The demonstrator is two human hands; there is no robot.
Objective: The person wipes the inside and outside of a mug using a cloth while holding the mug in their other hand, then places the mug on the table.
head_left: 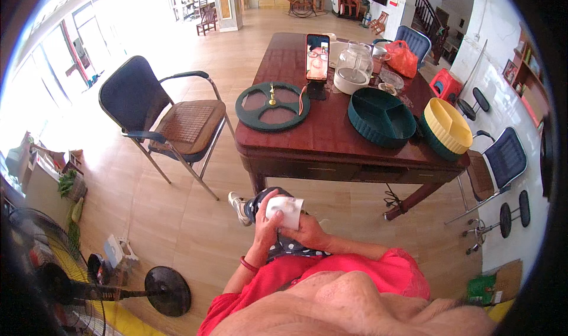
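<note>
Above my lap, both hands are closed around a small white cup (pixel 284 212), which looks tilted; its finer details are too small to make out. My left hand (pixel 265 226) wraps its left side, the thumb lying across the front. From the right, my right hand (pixel 311 232) grips its lower side, with most of those fingers hidden. The nearest furniture is the dark red wooden table (pixel 319 136), beyond my hands and touching neither.
On the table are a green round divided frame (pixel 248 118), a phone (pixel 318 58) showing a person, a glass kettle (pixel 354 70), a green divided tray (pixel 378 120), a yellow one (pixel 447 123) and a red bag (pixel 402 59). A chair (pixel 177 120) stands left; a fan (pixel 167 291) is lower left.
</note>
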